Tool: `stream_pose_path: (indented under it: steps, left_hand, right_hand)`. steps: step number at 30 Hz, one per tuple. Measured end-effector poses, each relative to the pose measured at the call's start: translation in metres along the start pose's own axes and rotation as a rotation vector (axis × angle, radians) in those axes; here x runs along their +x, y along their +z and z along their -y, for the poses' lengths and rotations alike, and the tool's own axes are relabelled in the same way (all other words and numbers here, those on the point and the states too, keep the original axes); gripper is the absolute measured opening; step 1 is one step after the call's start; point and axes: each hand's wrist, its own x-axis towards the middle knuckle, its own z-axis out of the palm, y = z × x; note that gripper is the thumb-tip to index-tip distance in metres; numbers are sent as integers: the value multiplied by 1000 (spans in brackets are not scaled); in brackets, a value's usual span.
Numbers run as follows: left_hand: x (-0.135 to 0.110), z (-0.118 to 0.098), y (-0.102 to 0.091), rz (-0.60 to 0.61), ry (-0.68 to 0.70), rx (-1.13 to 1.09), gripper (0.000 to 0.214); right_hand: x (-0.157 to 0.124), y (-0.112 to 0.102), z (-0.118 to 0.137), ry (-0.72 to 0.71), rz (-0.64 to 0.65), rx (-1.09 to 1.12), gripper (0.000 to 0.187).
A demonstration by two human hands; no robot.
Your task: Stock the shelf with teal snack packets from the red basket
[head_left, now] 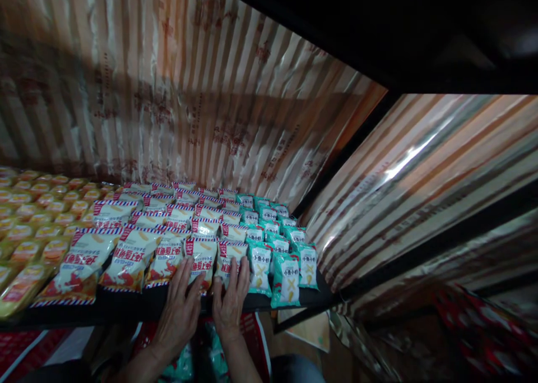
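At the front edge of a black shelf [113,305], both hands rest against snack bags with red lettering and striped edges. My left hand [181,301] has its fingers stretched over the lower part of one white snack bag [200,253]. Just to its right, my right hand [230,300] lies with extended fingers on the front of a neighbouring snack bag [232,251]. Neither hand is wrapped round a bag. Beside the right hand stand rows of small teal-and-white snack bags [286,276]. More of the striped-edge bags [131,254] stand in rows to the left.
Yellow packaged snacks [42,234] fill the shelf's left end. Shiny striped sheeting [189,91] covers the back and the right side. A black post [348,142] rises at the right corner. Below the shelf, a red basket [256,338] and teal packets [216,352] show around my forearms.
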Motion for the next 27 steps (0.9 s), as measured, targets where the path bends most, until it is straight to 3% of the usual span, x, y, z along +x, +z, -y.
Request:
stream_pose_path:
  steps: [10,19,27]
  left_hand:
    - [8,-1,-3,-16,-6,57,67]
    - [17,-2,4,-3,-12,96,64]
    - [17,0,-7,8,-4,42,65]
  right_hand:
    - [-1,-11,4,-91,14,41,57]
    - [19,-6,-1,-179,55,33,53]
    - [31,-10,2,-235,44,-31,53]
